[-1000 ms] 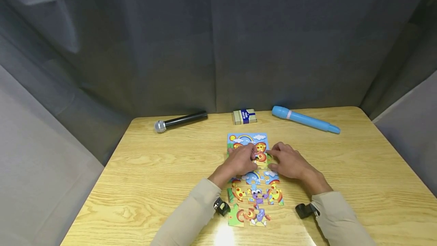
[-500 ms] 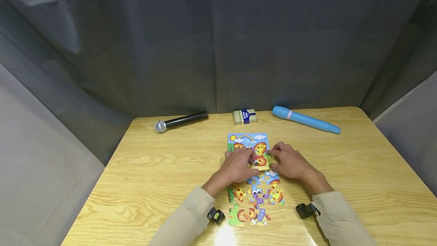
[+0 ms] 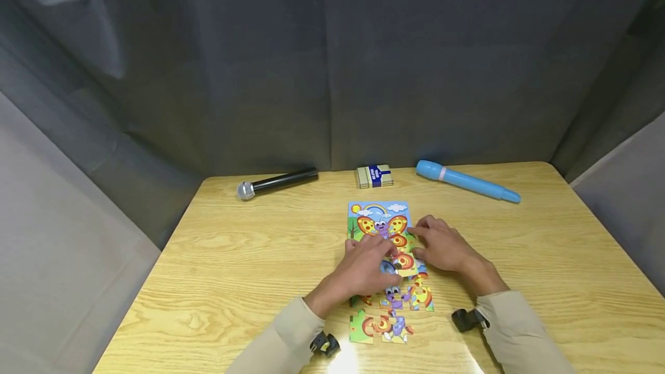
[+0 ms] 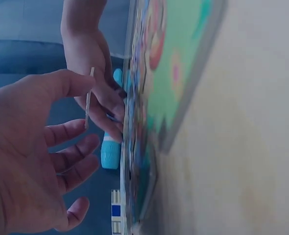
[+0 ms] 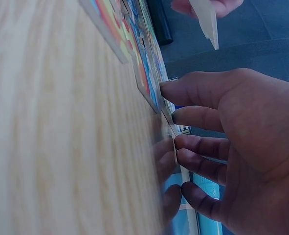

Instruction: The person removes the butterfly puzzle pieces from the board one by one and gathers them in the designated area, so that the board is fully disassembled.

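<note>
My left hand [image 3: 363, 267] pinches a puzzle piece [image 3: 405, 264] between thumb and forefinger. The piece has a red-and-yellow wing and is held above the loose pieces; in the left wrist view it appears edge-on. Beyond it lies a butterfly picture card [image 3: 379, 208], flat on the table. My right hand [image 3: 441, 247] rests along the card's right edge with fingers slightly bent, its fingertips touching the edge and the tabletop. Nearer the person lie loose pieces, including a purple butterfly-face piece [image 3: 393, 298] and a green corner piece [image 3: 359, 326]. The left hand hides some of them.
At the back of the wooden table [image 3: 234, 270] lie a black microphone [image 3: 283, 182], a small bundle of sticks [image 3: 374, 176] with a blue band, and a blue tube-shaped object [image 3: 467, 182]. A dark curtain [image 3: 332, 62] hangs behind.
My left hand has drawn back toward the person, carrying the puzzle piece off the card and uncovering the printed butterfly. The right hand has stayed almost still.
</note>
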{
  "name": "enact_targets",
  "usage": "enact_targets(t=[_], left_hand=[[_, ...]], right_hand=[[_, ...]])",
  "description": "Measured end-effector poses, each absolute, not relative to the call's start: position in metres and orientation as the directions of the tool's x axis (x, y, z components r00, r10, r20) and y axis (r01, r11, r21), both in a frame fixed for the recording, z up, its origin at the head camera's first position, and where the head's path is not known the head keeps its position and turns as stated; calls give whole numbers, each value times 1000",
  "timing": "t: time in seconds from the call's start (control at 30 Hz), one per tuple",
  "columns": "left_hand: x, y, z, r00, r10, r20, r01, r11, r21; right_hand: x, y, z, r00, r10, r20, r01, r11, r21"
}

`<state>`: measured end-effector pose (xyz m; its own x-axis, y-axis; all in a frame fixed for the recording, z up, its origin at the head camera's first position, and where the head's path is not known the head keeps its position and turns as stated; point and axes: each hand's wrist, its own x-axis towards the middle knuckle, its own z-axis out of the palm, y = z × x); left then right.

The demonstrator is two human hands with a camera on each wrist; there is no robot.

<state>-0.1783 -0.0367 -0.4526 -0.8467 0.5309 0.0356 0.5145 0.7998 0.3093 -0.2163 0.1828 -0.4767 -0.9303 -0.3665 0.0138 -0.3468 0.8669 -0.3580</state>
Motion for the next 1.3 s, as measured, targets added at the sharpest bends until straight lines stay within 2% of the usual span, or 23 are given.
enact_targets(t=[0.77,1.3], left_hand=[[-136,-26,-455,-728,685,-25,669,719,190],[-113,-19,-453,-660,747,-79,740,665,104]], right_hand=[[-216,184,-478,-932,-362,23,-345,864,-367],[-216,184,-477,-931,-364,16,-342,858,-382]])
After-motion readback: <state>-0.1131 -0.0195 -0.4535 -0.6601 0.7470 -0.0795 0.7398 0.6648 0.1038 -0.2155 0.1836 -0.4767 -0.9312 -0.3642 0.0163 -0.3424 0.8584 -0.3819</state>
